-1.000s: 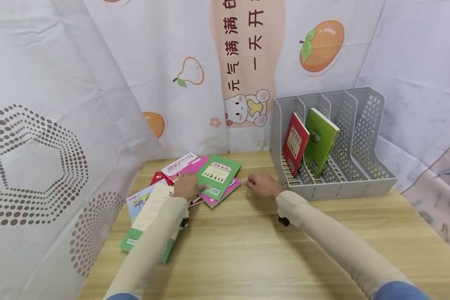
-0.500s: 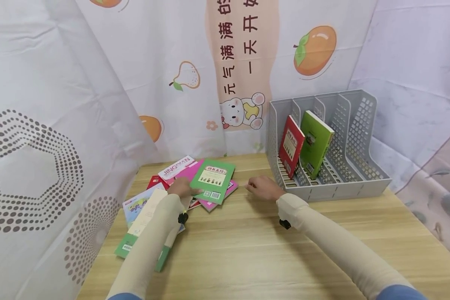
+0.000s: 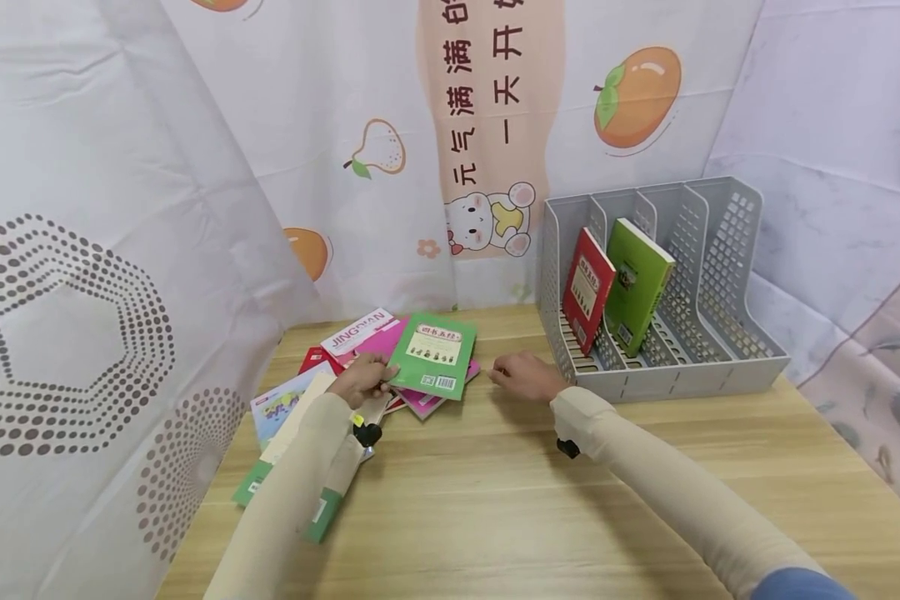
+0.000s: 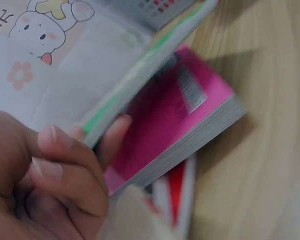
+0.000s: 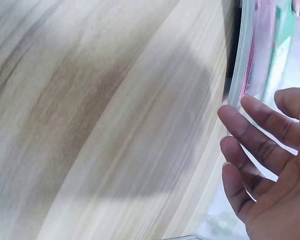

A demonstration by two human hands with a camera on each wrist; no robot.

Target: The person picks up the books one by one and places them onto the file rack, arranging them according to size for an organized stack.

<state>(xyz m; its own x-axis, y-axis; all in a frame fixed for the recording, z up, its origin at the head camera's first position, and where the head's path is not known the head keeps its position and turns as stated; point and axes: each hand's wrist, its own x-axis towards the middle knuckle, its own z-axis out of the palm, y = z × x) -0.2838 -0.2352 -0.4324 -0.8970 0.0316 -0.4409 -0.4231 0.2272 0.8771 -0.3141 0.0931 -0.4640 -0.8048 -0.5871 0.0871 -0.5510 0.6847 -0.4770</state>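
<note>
My left hand (image 3: 362, 380) pinches the lower left corner of a green book (image 3: 433, 354) with a cream label. In the left wrist view this green book (image 4: 145, 70) is tilted up, its edge between thumb and fingers, above a thick pink book (image 4: 190, 120). My right hand (image 3: 527, 377) hovers over the table, right of the pile, holding nothing. The right wrist view shows the fingers (image 5: 260, 142) of that hand loosely bent and spread. Under and around the left hand lie a white book (image 3: 358, 331), a blue picture-covered book (image 3: 277, 406) and a green-and-cream book (image 3: 330, 492).
A grey file rack (image 3: 690, 375) with several slots stands at the back right. In its left slots stand a red book (image 3: 588, 292) and a light green book (image 3: 637, 287). A printed curtain (image 3: 390, 250) hangs behind the wooden table (image 3: 495, 500).
My left hand has gone from lying at the green book's side to pinching its corner, and the book has turned and lifted off the pile. The right hand stays nearly still.
</note>
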